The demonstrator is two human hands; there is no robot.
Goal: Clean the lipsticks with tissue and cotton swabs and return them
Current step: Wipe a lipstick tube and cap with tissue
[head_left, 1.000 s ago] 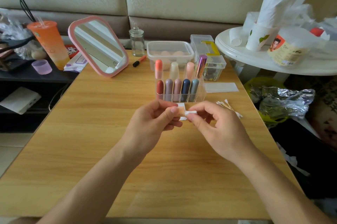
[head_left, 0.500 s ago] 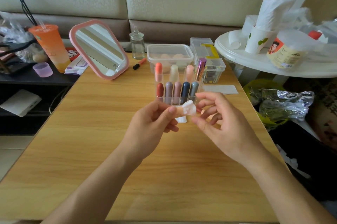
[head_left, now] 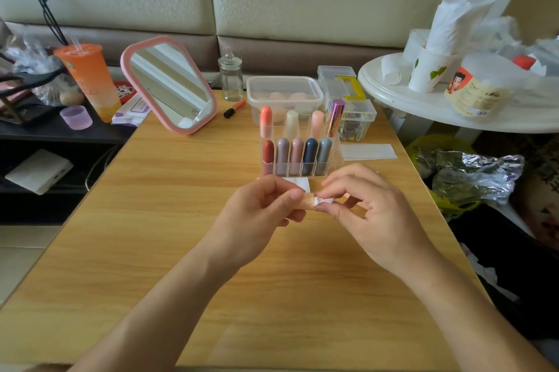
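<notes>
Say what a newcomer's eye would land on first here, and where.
The two hands meeting at the centre: the left hand grips a peach lipstick while the right hand pinches a tissue scrap against its end. Just behind stands a clear organiser holding rows of coloured lipsticks, and a pink-framed mirror leans at the back left.

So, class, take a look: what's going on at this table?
A person is cleaning lipsticks at a wooden table. The left hand holds a peach lipstick, and the right hand pinches a scrap of white tissue against its end. Just behind the hands, a clear organiser holds the other lipsticks upright in two rows. A spare tissue sheet lies flat to the organiser's right.
</notes>
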